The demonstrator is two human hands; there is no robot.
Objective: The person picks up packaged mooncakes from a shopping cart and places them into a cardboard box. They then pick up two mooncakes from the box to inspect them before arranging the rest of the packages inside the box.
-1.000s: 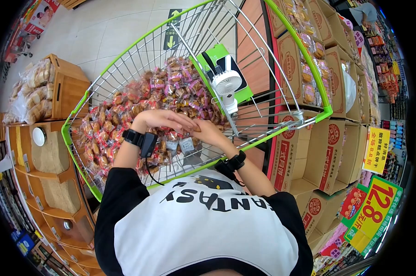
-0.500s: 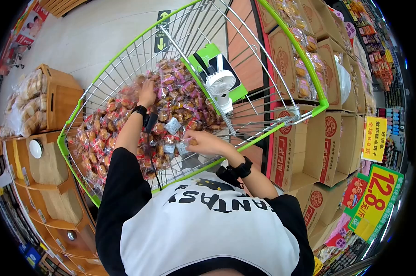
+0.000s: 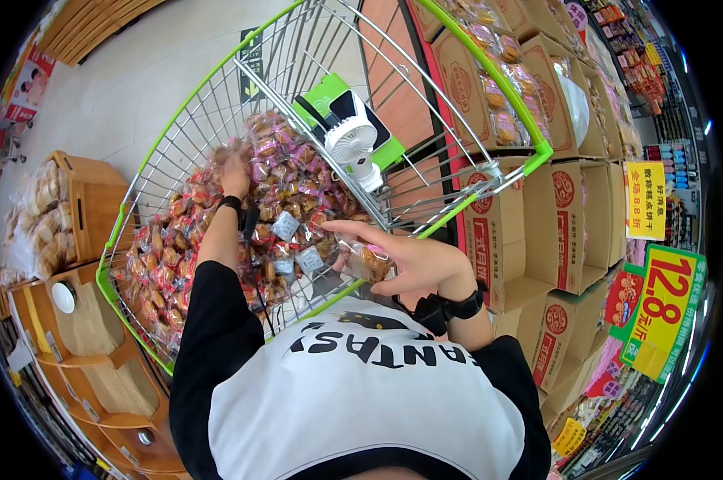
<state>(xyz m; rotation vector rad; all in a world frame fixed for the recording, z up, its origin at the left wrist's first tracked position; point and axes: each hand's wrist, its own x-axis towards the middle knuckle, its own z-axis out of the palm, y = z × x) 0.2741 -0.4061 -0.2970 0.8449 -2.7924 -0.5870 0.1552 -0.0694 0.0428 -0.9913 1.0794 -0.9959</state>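
A large heap of small wrapped pastries (image 3: 157, 268), in clear, red and pink packaging, fills the near and left side of a shopping cart (image 3: 105, 276) with a green rim. On the heap's far part is my left hand (image 3: 235, 174), its fingers smeared by motion among the packets. Over the cart's near right rim, my right hand (image 3: 425, 260) grips a wrapped pastry (image 3: 369, 260) between thumb and fingers, the index finger stretched out. Several pale printed packets (image 3: 285, 226) lie between the hands. Both wrists wear black bands.
A white handheld fan (image 3: 351, 140) and a dark phone sit on the cart's green panel (image 3: 389, 152). Cardboard boxes (image 3: 501, 232), some with packaged pastries, line the right side. Wooden shelving (image 3: 97, 204) with bagged bread stands left. A price sign (image 3: 665, 308) is at right.
My right hand has moved right and up off the heap, bringing a wrapped pastry with it. The left hand stays at the far part of the heap. The whole view has shifted slightly.
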